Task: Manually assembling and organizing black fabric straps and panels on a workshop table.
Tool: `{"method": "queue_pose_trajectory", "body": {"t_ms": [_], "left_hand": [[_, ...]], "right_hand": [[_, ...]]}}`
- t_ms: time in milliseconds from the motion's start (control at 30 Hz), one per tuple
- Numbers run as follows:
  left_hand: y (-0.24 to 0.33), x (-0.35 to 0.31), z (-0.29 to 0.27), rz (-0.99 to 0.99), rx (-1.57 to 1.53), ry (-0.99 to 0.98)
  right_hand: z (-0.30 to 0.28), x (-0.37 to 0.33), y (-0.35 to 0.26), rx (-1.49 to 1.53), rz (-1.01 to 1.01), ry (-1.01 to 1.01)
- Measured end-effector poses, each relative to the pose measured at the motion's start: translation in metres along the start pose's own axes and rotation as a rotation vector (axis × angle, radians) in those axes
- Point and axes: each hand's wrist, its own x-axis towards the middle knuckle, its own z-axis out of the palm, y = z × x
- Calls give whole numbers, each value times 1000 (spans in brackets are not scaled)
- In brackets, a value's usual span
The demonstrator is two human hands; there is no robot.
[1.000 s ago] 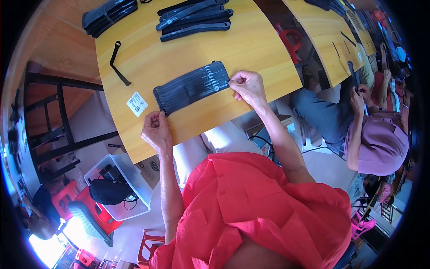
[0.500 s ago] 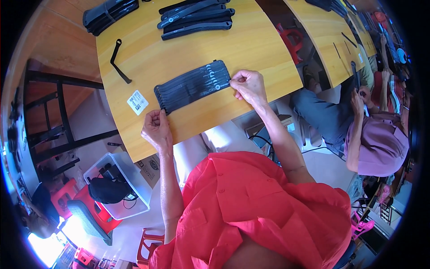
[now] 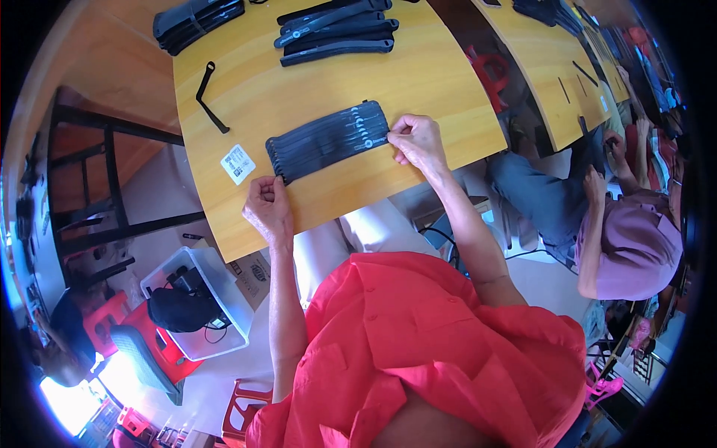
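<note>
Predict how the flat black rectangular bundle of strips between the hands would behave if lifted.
The flat black rectangular bundle likely sags or splays, being narrow strips side by side. Probably light, looking thin; unlikely to roll, lying flat.

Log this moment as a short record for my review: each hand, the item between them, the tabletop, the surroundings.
Left hand: fingertips closed at the near left corner of the row of black straps
Right hand: fingertips closed at its near right corner
Item: straps side by side, flat on the yellow table
Table, left: white label, bent black strap
Table, far side: black strap pile, dark bundle
Surroundings: clear bin, co-worker
</note>
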Motion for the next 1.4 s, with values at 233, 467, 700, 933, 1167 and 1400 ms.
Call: {"method": "queue_pose_trajectory", "body": {"t_ms": [233,467,700,933,1167,1400], "left_hand": [[3,6,-5,-38,64,-42],[9,11,-11,-102,72,-137],[10,18,-11,-97,68,-150],[4,27,-14,-199,-11,-233],[0,15,-27,-139,-290,-235],[8,-27,-26,446,422,-87]], "right_hand": [[1,1,0,18,12,-10],[-1,2,2,-41,-5,-12],[-1,6,0,-104,21,-31],[-6,7,-5,-128,27,-63],[-3,-5,5,-55,-136,-1],[20,-55,2,-526,-719,189]]}}
